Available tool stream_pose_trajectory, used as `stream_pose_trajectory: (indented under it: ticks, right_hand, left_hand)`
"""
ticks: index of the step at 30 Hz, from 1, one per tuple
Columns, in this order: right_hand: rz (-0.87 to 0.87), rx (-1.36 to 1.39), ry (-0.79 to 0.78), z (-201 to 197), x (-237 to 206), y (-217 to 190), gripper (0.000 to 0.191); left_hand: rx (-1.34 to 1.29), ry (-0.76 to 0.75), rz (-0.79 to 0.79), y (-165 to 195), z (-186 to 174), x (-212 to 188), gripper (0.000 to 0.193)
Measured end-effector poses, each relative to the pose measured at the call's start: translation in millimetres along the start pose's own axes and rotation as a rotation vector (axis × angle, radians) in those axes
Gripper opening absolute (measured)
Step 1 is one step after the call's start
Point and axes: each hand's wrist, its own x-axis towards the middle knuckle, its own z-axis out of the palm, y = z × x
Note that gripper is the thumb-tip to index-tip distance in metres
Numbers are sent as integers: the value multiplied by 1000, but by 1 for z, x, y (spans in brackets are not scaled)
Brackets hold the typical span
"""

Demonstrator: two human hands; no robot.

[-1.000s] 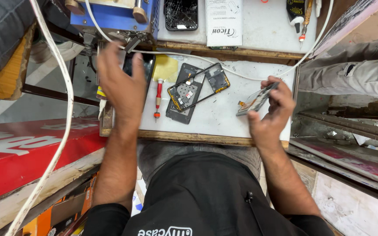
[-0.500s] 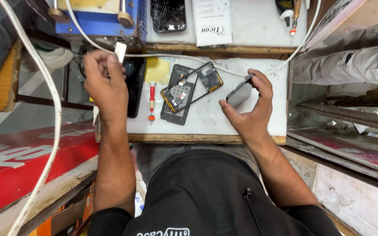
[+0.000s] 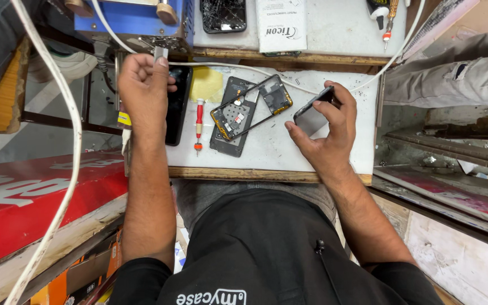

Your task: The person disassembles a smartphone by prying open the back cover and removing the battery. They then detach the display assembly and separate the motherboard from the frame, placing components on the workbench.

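My left hand (image 3: pixel 142 87) is closed at the table's far left, pinching a small grey metal piece (image 3: pixel 160 53) between thumb and fingers, just above a black phone (image 3: pixel 177 107). On the right, my right hand (image 3: pixel 329 133) grips a dark flat phone part (image 3: pixel 312 116) tilted on its edge above the white table (image 3: pixel 289 152). Between my hands lies an opened phone (image 3: pixel 235 116) with its circuit board showing and a loose frame (image 3: pixel 272 96) across it. A red screwdriver (image 3: pixel 199 124) lies beside it, near a yellow pad (image 3: pixel 207 85).
A blue machine (image 3: pixel 136 17), a cracked phone (image 3: pixel 224 14), a white box (image 3: pixel 280 25) and a second screwdriver (image 3: pixel 388 22) sit on the far shelf. White cables (image 3: pixel 69 141) run across. A red board (image 3: pixel 35 203) lies left. Another person's grey-trousered leg (image 3: pixel 453 73) is at right.
My left hand has lifted off the black phone toward the blue machine, now pinching the small metal piece. My right hand has turned the dark phone part in its fingers.
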Motion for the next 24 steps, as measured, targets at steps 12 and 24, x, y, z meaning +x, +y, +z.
stream_pose_trajectory:
  ticks: [12,24]
  right_hand:
    - [-57,56,61,4,-8,20,77]
    - [-103,3,98,6,-3,27,70]
  left_hand:
    - [-334,-13,-100,-1,2,-10,9]
    - [-276,52,-16,5,-2,-12,13]
